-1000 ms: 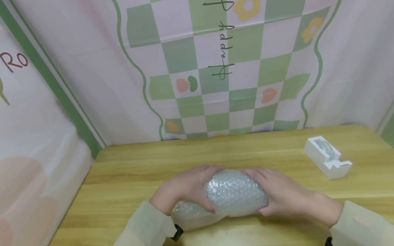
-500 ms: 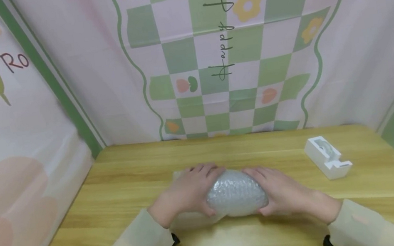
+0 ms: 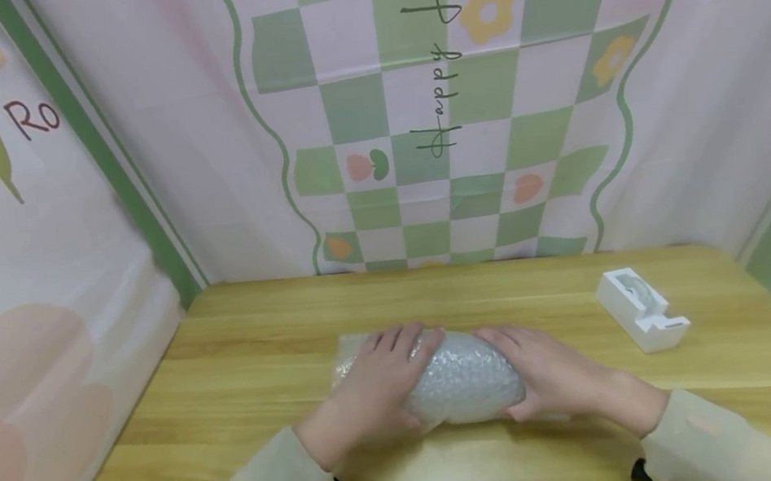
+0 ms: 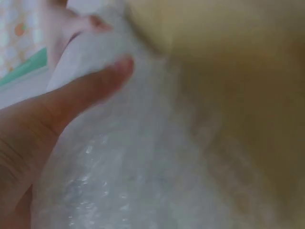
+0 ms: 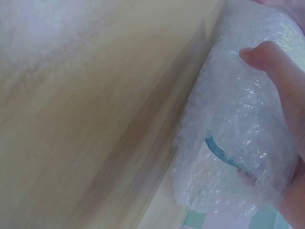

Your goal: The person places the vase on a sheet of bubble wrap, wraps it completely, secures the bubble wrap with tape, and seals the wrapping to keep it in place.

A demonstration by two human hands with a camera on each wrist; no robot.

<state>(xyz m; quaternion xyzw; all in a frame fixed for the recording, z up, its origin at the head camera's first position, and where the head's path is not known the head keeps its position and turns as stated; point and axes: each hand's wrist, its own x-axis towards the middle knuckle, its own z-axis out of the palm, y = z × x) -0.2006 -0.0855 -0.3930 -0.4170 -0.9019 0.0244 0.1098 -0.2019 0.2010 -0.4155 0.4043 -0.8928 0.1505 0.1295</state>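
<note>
A bundle rolled in clear bubble wrap (image 3: 467,377) lies on the wooden table between both hands. My left hand (image 3: 384,384) grips its left part, fingers over the top and thumb on the near side. In the left wrist view, the left thumb (image 4: 90,90) presses against the bubble wrap (image 4: 143,157). My right hand (image 3: 555,373) holds the right end, thumb low and fingers over the far side. The right wrist view shows the open end of the bubble wrap (image 5: 238,109), with a teal curved edge (image 5: 220,151) inside; the rest of that wrapped item is hidden.
A white tape dispenser (image 3: 641,309) with a roll of tape stands at the right on the wooden table (image 3: 264,323). A loose flap of bubble wrap (image 3: 346,357) sticks out past the left hand. A patterned cloth (image 3: 411,105) hangs behind the table.
My left hand has shifted slightly over the bundle, and its forearm has drawn lower. More of the loose flap shows behind the left hand. My right hand keeps its place.
</note>
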